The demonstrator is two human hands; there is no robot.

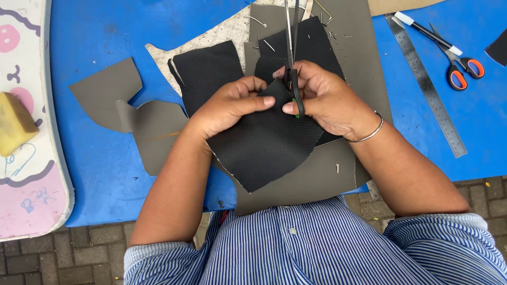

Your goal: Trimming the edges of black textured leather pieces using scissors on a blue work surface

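black perforated piece [264, 142] lies under left hand [229, 103], seemingly pinched.

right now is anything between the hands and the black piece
Nothing visible. The left hand grips the black piece directly at its top edge, and the right hand holds scissors at that same edge, blades pointing away over the grey sheet.

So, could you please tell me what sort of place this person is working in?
Probably a small craft or leather-cutting workspace, perhaps outdoors. The blue work table stands over grey paving bricks, cut pieces of black perforated sheet material lie on it, and a long steel ruler and orange-handled scissors lie alongside.
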